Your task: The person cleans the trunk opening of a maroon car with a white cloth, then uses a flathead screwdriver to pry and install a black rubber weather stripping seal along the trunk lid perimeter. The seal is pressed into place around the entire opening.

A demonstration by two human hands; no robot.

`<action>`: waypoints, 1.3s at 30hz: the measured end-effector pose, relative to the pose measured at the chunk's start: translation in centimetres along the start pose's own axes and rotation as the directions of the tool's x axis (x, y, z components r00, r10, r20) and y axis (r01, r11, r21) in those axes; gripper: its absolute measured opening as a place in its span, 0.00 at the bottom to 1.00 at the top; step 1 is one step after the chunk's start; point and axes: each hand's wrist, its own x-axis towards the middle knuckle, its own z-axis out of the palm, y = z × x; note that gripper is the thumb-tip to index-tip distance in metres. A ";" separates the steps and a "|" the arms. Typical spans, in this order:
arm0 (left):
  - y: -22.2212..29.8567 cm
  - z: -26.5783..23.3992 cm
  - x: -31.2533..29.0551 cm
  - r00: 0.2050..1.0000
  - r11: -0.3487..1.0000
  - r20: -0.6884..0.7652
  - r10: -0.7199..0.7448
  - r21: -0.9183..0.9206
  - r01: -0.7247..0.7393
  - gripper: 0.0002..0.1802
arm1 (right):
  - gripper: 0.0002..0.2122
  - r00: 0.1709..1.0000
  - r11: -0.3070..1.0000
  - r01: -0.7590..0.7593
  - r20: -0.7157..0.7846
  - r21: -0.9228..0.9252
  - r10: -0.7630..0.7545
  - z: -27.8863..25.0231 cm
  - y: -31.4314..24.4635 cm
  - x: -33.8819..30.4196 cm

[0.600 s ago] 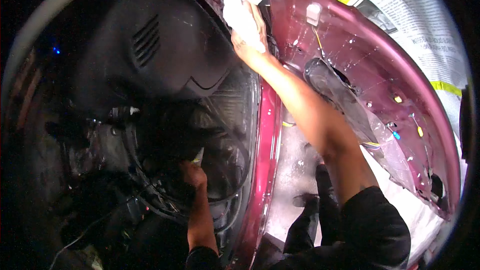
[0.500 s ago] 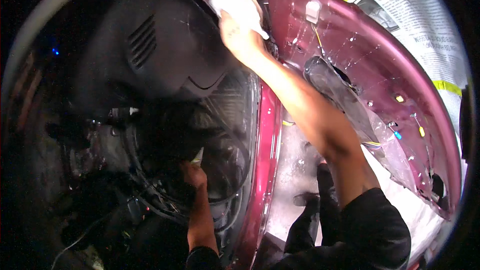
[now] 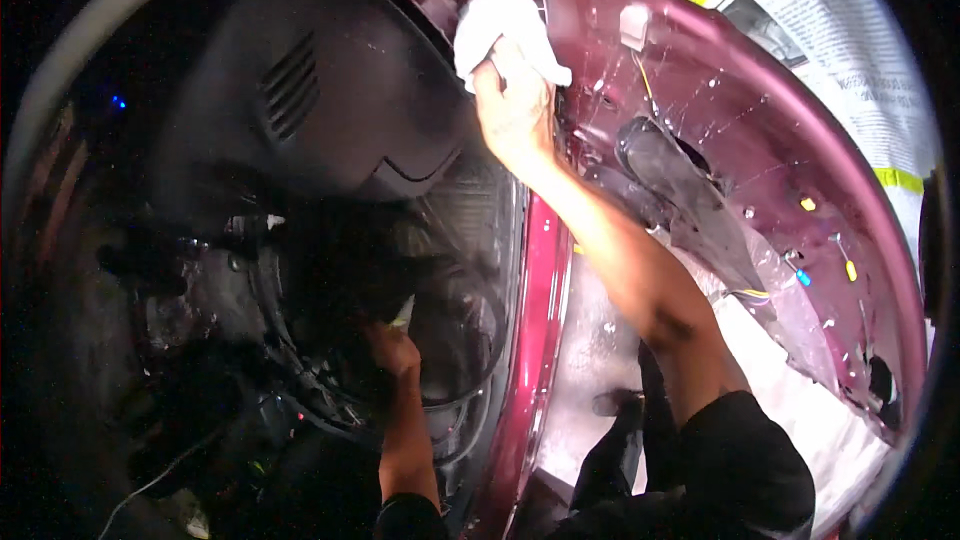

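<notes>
I see R grip (image 3: pixel 515 105) clutching white cloth (image 3: pixel 505 18), bunched at its far end, by maroon door frame (image 3: pixel 540 290); cloth's lower vs 0.5 s ago. L grip (image 3: pixel 395 350), dim, holds pale tapered tip (image 3: pixel 404 312).

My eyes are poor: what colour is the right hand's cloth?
The cloth is white; see the head view.

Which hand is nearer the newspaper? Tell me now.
Right. The right hand is left of the newspaper, across the red door panel, with a white cloth in its grip. The left hand is farther left and lower in the picture.
</notes>
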 end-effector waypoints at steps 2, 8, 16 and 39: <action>0.8 -1.4 -1.0 0.985 0.992 0.133 -0.113 0.064 0.106 0.26 | 0.11 0.988 0.989 0.146 0.040 -0.001 -0.146 0.9 -5.2 2.9; 2.7 -2.2 0.5 0.998 0.995 0.068 -0.008 0.105 0.001 0.20 | 0.12 0.743 0.754 0.576 -0.183 -0.315 -0.644 5.3 -3.4 5.8; 2.6 -1.7 0.4 0.996 0.994 -0.061 -0.058 -0.091 0.053 0.17 | 0.20 0.963 0.944 0.238 0.182 -0.227 -0.199 -0.2 6.2 -6.2; -4.4 3.7 -2.0 0.993 0.995 0.085 0.080 -0.066 -0.075 0.17 | 0.07 0.855 0.866 0.450 -0.176 -0.216 -0.488 5.3 1.0 -3.8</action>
